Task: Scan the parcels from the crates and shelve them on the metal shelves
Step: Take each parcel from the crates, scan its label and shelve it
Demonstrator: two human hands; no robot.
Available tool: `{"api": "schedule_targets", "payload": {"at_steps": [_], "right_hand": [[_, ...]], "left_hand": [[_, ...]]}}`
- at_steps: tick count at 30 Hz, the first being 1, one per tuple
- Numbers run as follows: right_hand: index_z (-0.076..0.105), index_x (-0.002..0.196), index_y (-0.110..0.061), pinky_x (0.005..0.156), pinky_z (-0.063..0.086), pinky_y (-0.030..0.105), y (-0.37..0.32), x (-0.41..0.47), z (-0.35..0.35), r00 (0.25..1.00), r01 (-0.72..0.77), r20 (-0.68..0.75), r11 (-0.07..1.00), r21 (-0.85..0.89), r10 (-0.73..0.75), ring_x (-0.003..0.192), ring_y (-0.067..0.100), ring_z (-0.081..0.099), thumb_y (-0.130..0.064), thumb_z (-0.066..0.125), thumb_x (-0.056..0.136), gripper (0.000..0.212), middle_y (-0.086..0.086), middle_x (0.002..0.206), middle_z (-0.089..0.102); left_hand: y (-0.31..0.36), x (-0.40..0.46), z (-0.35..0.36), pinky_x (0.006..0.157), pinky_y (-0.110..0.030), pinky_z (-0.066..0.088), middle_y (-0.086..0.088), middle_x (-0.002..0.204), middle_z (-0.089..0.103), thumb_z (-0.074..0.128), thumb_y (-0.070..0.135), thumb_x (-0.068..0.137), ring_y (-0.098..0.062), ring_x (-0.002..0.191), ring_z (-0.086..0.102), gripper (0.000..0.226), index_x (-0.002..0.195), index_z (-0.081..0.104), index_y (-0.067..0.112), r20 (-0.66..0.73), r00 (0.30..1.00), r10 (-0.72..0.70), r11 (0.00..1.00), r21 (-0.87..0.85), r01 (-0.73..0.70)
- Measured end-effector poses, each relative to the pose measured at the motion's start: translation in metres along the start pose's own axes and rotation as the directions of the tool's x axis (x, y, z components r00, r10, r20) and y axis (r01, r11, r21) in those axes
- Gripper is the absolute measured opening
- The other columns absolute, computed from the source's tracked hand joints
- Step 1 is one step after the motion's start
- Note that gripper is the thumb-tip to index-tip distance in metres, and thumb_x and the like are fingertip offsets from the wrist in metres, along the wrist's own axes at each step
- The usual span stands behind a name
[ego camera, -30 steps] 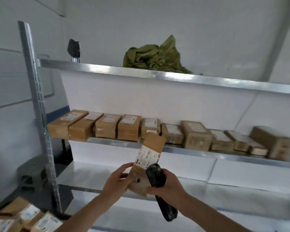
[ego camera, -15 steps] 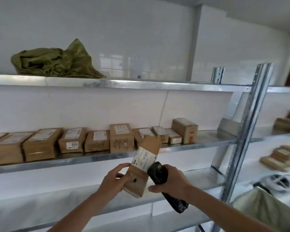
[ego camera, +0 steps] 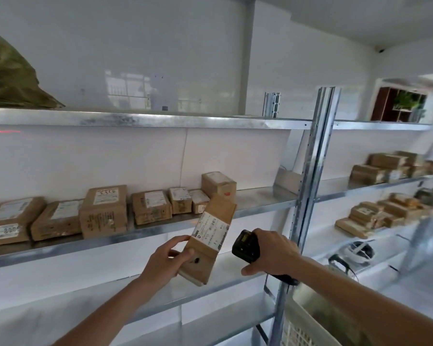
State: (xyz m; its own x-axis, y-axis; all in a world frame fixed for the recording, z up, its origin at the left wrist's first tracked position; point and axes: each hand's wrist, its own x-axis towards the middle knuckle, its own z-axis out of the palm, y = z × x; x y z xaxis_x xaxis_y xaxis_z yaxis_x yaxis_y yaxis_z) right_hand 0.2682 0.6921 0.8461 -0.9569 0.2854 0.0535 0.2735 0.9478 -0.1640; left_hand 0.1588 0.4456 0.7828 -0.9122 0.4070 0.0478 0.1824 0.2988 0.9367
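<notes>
My left hand (ego camera: 166, 258) grips the lower end of a long brown cardboard parcel (ego camera: 208, 240), tilted up to the right, its white label facing me. My right hand (ego camera: 273, 250) holds a black handheld scanner (ego camera: 245, 245) just right of the parcel, a small gap between them. Behind them runs the middle metal shelf (ego camera: 260, 198) with a row of brown labelled parcels (ego camera: 103, 211). A red scanner line (ego camera: 3, 131) shows on the wall at far left.
A vertical metal upright (ego camera: 310, 176) stands right of my right hand. More parcels (ego camera: 380, 216) are stacked on the shelves beyond it. A green cloth bundle (ego camera: 8, 78) lies on the top shelf. A pale plastic crate (ego camera: 310, 320) sits at lower right.
My view has swung to the right along the shelves. Both hands keep their hold; the scanner has drawn a little away from the parcel's label.
</notes>
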Motion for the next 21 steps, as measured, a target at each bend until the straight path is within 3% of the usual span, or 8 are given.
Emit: {"api": "schedule_targets", "payload": {"at_steps": [10,21], "right_hand": [[0.051,0.126,-0.024,0.090,0.050,0.034,0.043,0.017,-0.007,0.999,-0.034,-0.006,0.993,-0.116,0.034,0.100,0.017,0.060,-0.061,0.087,0.068,0.078,-0.006,0.110,0.064],[0.049,0.126,-0.026,0.091,0.049,0.035,0.046,0.034,-0.016,0.998,-0.042,-0.051,0.975,-0.220,0.032,0.099,0.017,0.059,-0.055,0.087,0.070,0.074,-0.007,0.110,0.062]], "left_hand": [[0.012,0.038,0.024,0.087,-0.042,0.060,0.002,0.107,0.070,0.064,0.040,0.095,-0.019,0.104,0.065,0.023,0.114,0.058,0.052,0.059,0.998,0.007,1.000,-0.007,-0.007],[0.011,0.063,0.026,0.085,-0.048,0.061,0.002,0.092,0.076,0.068,0.041,0.092,-0.019,0.097,0.071,0.022,0.105,0.065,0.058,0.068,0.998,0.003,1.000,-0.031,-0.001]]}}
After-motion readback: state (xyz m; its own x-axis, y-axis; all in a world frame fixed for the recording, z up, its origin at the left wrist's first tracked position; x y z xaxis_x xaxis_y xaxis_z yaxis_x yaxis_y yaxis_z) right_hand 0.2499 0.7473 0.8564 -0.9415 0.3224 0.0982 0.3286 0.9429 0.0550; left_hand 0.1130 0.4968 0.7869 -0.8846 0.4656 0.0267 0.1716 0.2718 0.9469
